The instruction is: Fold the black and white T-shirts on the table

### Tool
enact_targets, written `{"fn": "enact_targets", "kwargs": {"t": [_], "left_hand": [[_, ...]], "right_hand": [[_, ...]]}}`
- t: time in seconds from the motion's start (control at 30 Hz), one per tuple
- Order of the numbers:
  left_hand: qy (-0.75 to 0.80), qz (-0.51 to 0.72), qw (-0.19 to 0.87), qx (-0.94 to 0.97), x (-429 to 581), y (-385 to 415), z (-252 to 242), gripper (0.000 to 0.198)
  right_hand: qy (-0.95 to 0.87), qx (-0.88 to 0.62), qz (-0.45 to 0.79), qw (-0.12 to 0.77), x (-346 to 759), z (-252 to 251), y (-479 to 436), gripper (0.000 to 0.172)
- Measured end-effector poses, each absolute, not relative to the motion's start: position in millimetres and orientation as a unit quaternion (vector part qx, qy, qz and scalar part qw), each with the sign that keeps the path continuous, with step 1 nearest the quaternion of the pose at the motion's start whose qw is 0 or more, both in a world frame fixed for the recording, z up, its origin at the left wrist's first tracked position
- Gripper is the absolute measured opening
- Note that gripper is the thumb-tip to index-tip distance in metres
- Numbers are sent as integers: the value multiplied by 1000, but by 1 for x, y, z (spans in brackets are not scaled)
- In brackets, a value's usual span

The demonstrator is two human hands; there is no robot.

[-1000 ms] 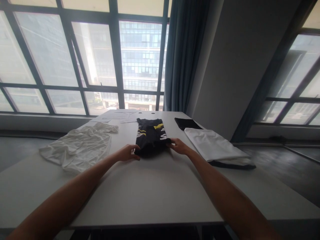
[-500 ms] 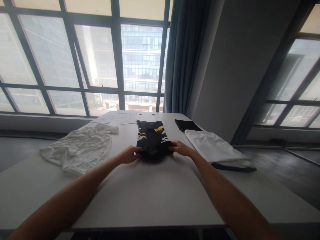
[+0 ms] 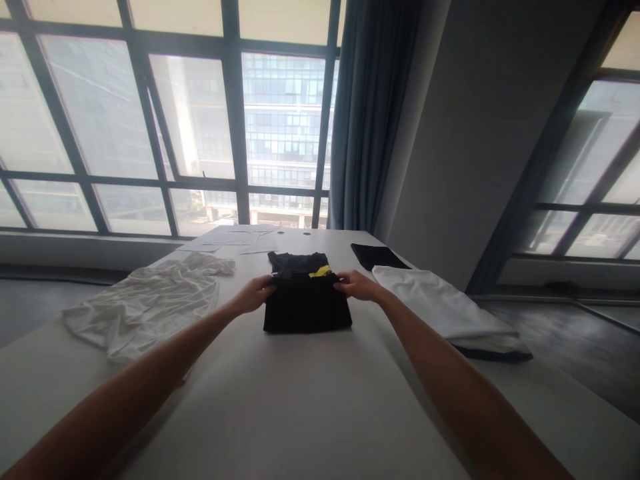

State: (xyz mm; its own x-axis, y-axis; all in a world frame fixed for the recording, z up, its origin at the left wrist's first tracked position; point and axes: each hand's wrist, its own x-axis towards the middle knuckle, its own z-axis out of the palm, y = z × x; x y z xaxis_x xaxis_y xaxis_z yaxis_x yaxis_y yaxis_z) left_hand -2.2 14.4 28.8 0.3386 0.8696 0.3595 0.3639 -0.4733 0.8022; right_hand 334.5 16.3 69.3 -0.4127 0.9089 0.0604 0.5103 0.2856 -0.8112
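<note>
A black T-shirt (image 3: 307,307) with a yellow print lies in the middle of the white table (image 3: 300,400). Its near part is folded up over the front, so plain black cloth faces me and only the collar end and some yellow show beyond. My left hand (image 3: 253,293) pinches the folded edge at its left corner. At the right corner, my right hand (image 3: 356,285) grips the same edge between thumb and fingers. Both hands are closed on the cloth, close to the tabletop.
On the left lies a crumpled white garment (image 3: 155,300). To the right are a folded white cloth (image 3: 440,303) with a dark layer under it and a folded black cloth (image 3: 377,256). Papers (image 3: 225,239) lie at the far end, before the windows and a blue curtain (image 3: 363,133).
Both hands have carried the shirt's near edge up and away from me, folding it over the front. The white and grey side prints are now covered.
</note>
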Motion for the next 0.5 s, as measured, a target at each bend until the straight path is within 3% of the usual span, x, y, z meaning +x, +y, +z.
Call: {"fn": "enact_targets", "kwargs": {"t": [0.17, 0.27, 0.4, 0.5], "left_hand": [[375, 454, 293, 753, 0, 52, 36, 30], [435, 469, 263, 722, 5, 77, 30, 31], [568, 414, 170, 691, 16, 91, 10, 42], [569, 344, 86, 742, 29, 82, -4, 48]], "right_hand": [[-767, -461, 333, 296, 331, 74, 52, 26], [-745, -530, 239, 328, 323, 65, 70, 30], [-706, -653, 91, 258, 306, 39, 75, 39], [-720, -665, 25, 196, 289, 25, 66, 45]]}}
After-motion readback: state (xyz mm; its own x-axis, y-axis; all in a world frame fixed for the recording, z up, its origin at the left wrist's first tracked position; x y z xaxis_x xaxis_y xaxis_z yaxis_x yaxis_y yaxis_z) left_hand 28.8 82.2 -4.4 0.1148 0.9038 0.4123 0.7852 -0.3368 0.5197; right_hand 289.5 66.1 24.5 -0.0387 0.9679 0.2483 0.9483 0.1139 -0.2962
